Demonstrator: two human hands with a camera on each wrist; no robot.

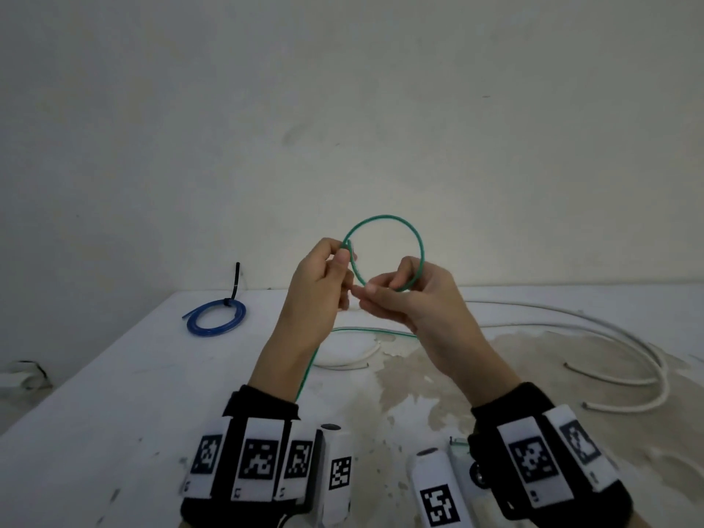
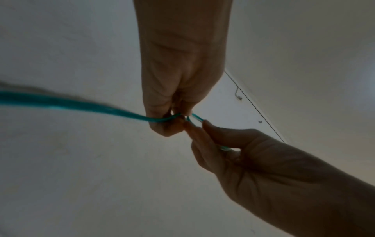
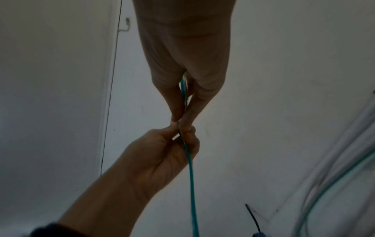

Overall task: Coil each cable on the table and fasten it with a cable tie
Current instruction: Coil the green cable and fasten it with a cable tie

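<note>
Both hands are raised above the white table [image 1: 114,394] and hold a green cable [image 1: 384,217] bent into one round loop. My left hand [image 1: 344,261] pinches the loop's left side, where the cable end lies against the strand. On the loop's lower right, my right hand [image 1: 388,283] pinches the cable between thumb and fingers. The rest of the green cable [image 2: 81,104] hangs from the left hand [image 2: 174,118] down to the table. In the right wrist view the right hand [image 3: 180,118] and left hand [image 3: 182,133] meet fingertip to fingertip on the green cable [image 3: 191,184].
A blue coil [image 1: 215,318] bound with a black cable tie [image 1: 234,283] lies at the table's back left. Long white cables [image 1: 609,337] curve across the right side. A short white cable [image 1: 354,360] lies below the hands. A wall stands behind the table.
</note>
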